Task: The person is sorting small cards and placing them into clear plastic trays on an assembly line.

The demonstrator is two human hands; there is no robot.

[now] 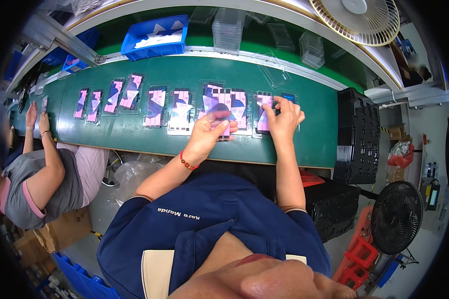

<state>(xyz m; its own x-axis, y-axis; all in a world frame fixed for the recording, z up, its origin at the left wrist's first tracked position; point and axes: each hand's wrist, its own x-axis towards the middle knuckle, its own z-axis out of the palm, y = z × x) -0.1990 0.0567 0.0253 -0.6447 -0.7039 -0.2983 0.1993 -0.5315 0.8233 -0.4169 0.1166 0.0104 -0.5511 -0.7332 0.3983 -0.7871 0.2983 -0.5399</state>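
Note:
A long, thin panel [224,130] with pink, white and dark bands is held by my left hand [212,130], its thumb across the face and fingers behind. My right hand [285,118] hovers at a similar panel in a clear tray [263,113]; thumb and forefinger are drawn together at its right edge, and whatever they pinch is too small to make out. Just behind that hand lies a dark panel [288,97]. Left of my hands, more pink-and-blue panels lie in clear trays, among them one panel [156,107] with a pale triangular piece on it.
The green bench [134,140] runs leftward to a seated co-worker [45,174]. Along its back stand a blue bin [155,38] of white pieces and stacked clear trays [228,30]. Black crates [356,137] rise at the right end; a black fan [397,218] stands beyond them.

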